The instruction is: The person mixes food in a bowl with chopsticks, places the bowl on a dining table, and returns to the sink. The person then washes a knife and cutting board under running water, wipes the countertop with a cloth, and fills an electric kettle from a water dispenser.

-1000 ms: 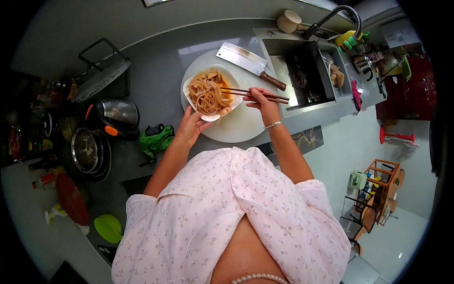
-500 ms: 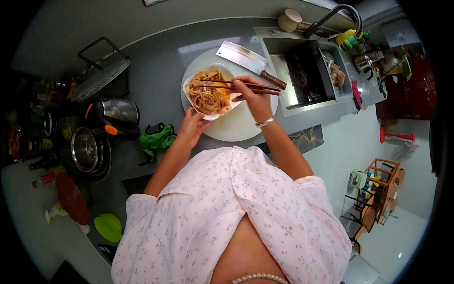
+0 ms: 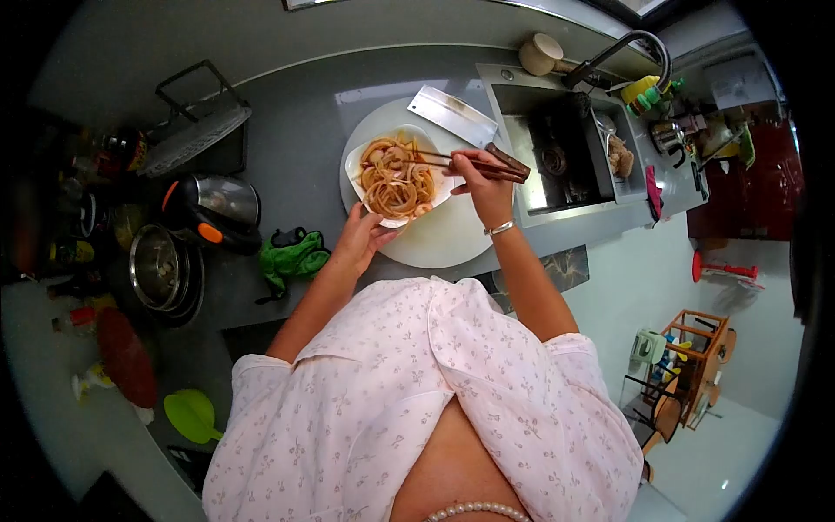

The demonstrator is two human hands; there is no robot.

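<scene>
My right hand (image 3: 483, 184) is closed around brown chopsticks (image 3: 435, 157), whose tips reach into the food in a white dish (image 3: 354, 167). Thick, noodle-like strands (image 3: 398, 190) coated in brown sauce fill the dish, with a few pale pieces among them. At the near left rim, my left hand (image 3: 361, 239) grips the dish, fingers partly hidden under it. The dish is over a round white cutting board (image 3: 439, 245). A cleaver (image 3: 453, 114) rests at the board's far right, its wooden handle partly behind the right hand and chopsticks.
A sink (image 3: 522, 122) with a black faucet (image 3: 661, 48) lies right of the board. To the left are a kettle (image 3: 230, 202), a green cloth-like item (image 3: 291, 259), metal bowls (image 3: 155, 268) and a dish rack (image 3: 198, 139). Chairs (image 3: 665, 413) stand lower right.
The chopstick tips have shifted over the food, and the orange-yellow piece seen near them earlier no longer shows. My left hand keeps its hold on the dish. The whole view has shifted slightly.
</scene>
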